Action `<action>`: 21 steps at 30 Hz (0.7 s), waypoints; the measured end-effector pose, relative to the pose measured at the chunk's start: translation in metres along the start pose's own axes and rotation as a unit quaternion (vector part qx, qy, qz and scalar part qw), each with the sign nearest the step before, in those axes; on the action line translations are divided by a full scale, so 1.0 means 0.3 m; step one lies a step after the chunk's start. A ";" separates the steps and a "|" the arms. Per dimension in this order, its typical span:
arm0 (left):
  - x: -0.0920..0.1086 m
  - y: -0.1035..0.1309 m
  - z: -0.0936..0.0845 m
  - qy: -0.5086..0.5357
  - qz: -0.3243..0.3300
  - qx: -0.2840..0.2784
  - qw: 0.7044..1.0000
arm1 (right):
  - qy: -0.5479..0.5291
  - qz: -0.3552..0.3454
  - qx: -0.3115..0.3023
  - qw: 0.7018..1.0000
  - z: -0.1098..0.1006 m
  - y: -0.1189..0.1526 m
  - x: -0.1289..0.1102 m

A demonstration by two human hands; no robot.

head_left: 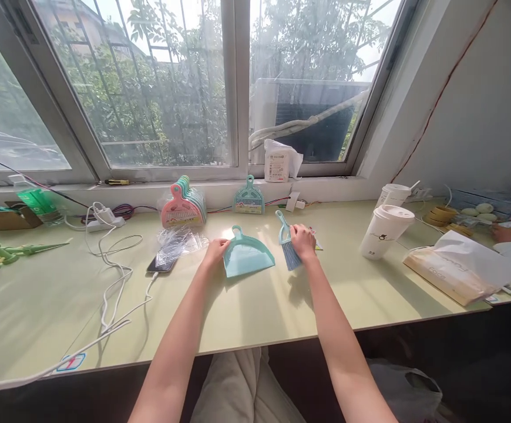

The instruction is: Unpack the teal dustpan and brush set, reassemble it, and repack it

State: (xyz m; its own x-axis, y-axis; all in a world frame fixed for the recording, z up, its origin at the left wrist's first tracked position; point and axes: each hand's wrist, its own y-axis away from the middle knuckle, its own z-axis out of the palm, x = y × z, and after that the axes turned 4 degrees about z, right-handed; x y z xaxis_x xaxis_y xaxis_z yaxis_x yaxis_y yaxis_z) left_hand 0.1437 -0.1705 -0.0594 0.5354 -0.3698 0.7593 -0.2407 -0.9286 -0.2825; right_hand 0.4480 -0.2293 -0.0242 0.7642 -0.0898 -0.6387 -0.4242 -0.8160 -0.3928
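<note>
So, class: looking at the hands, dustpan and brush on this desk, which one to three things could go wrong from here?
1. The right hand lies on the brush, with two lidded cups close to its right; a wide sweep might tip one.
2. The left hand only touches the dustpan at its edge, so it may slide.
3. The plastic bag and phone lie just left of the dustpan and could get pushed.

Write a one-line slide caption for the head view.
Left hand touching a blue dustpan and right hand on a small blue brush at a window-side table.
</note>
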 end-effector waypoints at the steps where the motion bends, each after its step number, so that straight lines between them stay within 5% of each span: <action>1: -0.002 0.000 -0.002 -0.040 0.002 0.005 0.999 | 0.082 0.000 -0.022 0.996 0.014 0.004 0.011; 5: -0.004 0.014 0.000 -0.201 -0.002 0.022 0.979 | 0.211 0.003 -0.118 0.970 0.076 0.029 0.036; 13: 0.011 0.028 -0.001 -0.285 -0.035 0.001 0.958 | 0.228 0.034 -0.160 0.960 0.073 0.033 0.024; 18: 0.045 0.035 0.023 -0.302 -0.007 -0.035 0.952 | 0.175 0.062 -0.103 0.977 0.061 0.028 0.010; 21: 0.096 0.056 0.072 -0.275 0.033 -0.065 0.959 | 0.113 0.021 -0.080 0.990 0.065 0.036 -0.012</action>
State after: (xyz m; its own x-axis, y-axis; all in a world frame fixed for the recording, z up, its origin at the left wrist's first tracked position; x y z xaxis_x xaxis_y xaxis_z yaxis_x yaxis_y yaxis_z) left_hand 0.1727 -0.1975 -0.0550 0.8522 -0.4224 0.3087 -0.3695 -0.9037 -0.2165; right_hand 0.4312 -0.2269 -0.0390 0.8442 -0.2371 -0.4807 -0.3898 -0.8871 -0.2471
